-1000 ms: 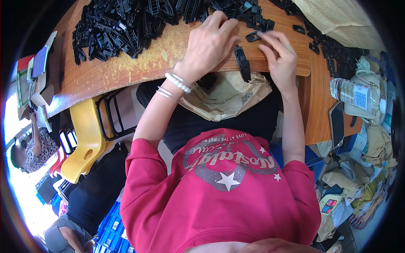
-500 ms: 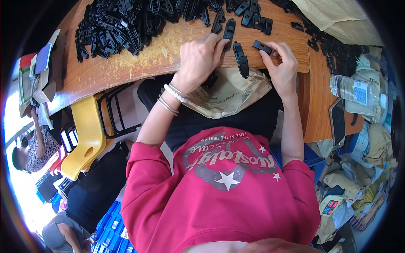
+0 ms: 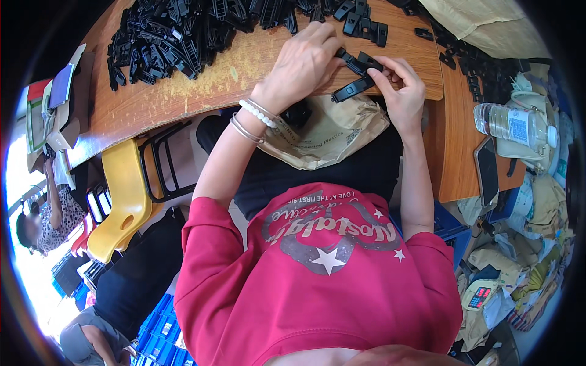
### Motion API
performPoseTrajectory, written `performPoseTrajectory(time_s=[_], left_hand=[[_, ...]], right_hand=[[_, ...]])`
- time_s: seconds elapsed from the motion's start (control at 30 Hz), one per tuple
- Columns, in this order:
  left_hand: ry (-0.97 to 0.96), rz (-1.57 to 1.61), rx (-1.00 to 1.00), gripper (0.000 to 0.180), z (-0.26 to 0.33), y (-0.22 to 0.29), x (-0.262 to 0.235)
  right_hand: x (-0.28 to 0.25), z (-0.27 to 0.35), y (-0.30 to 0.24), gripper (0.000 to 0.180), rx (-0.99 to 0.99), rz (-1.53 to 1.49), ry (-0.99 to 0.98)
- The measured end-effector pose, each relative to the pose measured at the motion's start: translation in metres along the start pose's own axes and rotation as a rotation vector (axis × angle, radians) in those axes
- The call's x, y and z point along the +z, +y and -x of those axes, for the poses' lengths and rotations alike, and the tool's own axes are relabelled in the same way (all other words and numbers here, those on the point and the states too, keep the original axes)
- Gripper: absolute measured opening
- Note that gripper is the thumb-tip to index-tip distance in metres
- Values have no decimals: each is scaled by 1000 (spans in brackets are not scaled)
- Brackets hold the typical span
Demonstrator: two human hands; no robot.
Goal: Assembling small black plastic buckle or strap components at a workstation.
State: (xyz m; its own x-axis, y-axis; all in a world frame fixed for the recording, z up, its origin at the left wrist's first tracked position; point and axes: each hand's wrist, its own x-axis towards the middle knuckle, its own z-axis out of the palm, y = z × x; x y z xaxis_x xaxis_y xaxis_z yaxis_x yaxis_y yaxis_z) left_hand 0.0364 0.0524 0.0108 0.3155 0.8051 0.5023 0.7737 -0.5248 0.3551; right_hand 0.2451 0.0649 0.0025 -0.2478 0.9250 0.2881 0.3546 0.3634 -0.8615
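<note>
Head view: both hands' fingers pinch black plastic strap pcs (image 3: pixel 353 89) at surface edge (image 3: pixel 390 73), left hand (image 3: pixel 302 64) w/ right hand (image 3: pixel 400 85); a slip could drop one past the paper bag (image 3: pixel 323 137).

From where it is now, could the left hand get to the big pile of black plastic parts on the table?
Probably yes. The left hand lies on the wooden table, and only bare tabletop separates it from the pile of black parts.

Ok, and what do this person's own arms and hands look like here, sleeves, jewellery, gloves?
Both hands are bare, no gloves. The left hand has a white beaded bracelet and thin silver bangles at the wrist. The right hand shows no jewellery. Both forearms are uncovered; the short sleeves of a red T-shirt with a grey print and white stars end near the elbows.
</note>
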Motion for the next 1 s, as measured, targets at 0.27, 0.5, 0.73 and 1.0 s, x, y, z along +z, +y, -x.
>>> performPoseTrajectory(time_s=[0.27,0.5,0.73,1.0], left_hand=[[17,43,51,23,1,-15,1],[6,78,88,22,2,-10,4],[-28,35,58,21,3,-13,1],[-94,103,113,21,0,-12,6]], right_hand=[[6,10,-11,23,91,-10,44],[22,6,-9,21,-79,159,103],[11,20,-15,21,-25,191,113],[17,14,-7,21,-60,93,122]])
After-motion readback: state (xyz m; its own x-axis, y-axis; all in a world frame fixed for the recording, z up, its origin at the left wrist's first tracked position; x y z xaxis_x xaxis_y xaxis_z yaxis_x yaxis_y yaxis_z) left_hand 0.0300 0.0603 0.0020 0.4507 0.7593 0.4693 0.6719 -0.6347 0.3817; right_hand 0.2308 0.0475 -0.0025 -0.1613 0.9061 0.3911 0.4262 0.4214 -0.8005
